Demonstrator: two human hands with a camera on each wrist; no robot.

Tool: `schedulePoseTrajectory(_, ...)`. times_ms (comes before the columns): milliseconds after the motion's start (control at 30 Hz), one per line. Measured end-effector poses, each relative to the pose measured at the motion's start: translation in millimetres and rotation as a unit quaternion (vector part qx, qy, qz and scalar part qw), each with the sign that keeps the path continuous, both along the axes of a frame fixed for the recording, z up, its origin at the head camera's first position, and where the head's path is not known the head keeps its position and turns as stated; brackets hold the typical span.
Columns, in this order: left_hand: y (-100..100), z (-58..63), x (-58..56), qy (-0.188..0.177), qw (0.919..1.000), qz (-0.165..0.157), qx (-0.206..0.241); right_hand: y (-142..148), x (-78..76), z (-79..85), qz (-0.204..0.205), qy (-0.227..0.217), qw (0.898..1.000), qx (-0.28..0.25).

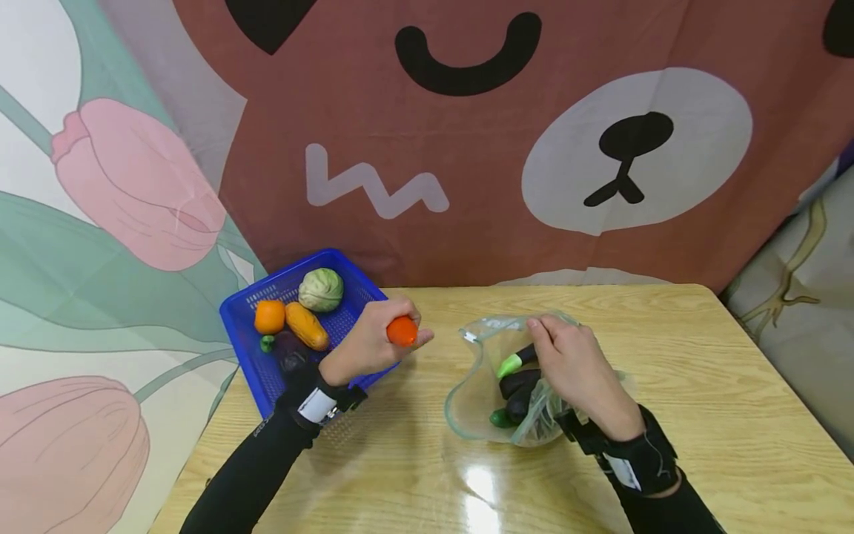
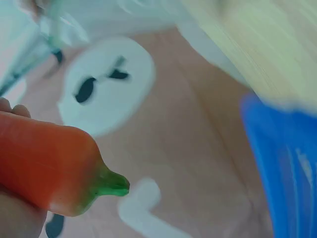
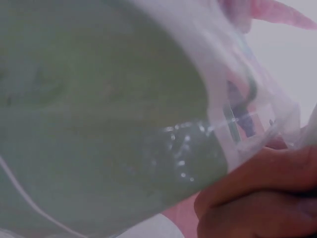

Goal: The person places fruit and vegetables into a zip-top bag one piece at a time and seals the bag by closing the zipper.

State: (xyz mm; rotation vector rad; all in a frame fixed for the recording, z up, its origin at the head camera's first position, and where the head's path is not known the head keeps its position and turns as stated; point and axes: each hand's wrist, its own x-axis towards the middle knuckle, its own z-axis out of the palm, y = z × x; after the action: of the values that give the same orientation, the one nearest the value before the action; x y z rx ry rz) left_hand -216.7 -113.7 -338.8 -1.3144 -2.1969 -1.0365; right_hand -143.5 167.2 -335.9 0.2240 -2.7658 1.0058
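My left hand (image 1: 367,340) grips an orange carrot (image 1: 402,331) by the blue basket's right edge. The left wrist view shows the carrot's green stem end (image 2: 111,183) sticking out of the hand. On the right, my right hand (image 1: 579,367) pinches the rim of a clear plastic bag (image 1: 477,393), whose mouth gapes toward the left. Inside the bag lie a dark vegetable with a bright green end (image 1: 510,365) and dark purple eggplants (image 1: 523,386), one with a green cap (image 1: 502,418). The bag fills most of the right wrist view.
The blue perforated basket (image 1: 348,317) stands at the table's left. It holds a cabbage (image 1: 321,289), an orange round vegetable (image 1: 270,317), a yellow elongated one (image 1: 306,326) and an eggplant (image 1: 290,350), partly behind my wrist. A printed cloth (image 1: 467,245) hangs behind the wooden table (image 1: 700,386).
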Motion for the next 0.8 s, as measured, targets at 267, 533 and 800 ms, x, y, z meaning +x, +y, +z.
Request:
schedulePoseTrajectory(267,26.2,17.8,37.7,-0.056,0.9787,-0.159,0.117,-0.5,0.7,0.5,0.002,-0.002,1.0,-0.003)
schedulePoseTrajectory(533,54.2,18.1,57.2,-0.075,0.9496,-0.279,0.122,-1.6,0.5,0.8,-0.001,-0.002,1.0,0.002)
schedulePoseTrajectory(800,78.5,-3.9,57.7,-0.141,0.9452,-0.294,0.009,-4.2,2.0,-0.2,0.001,0.0,1.0,0.009)
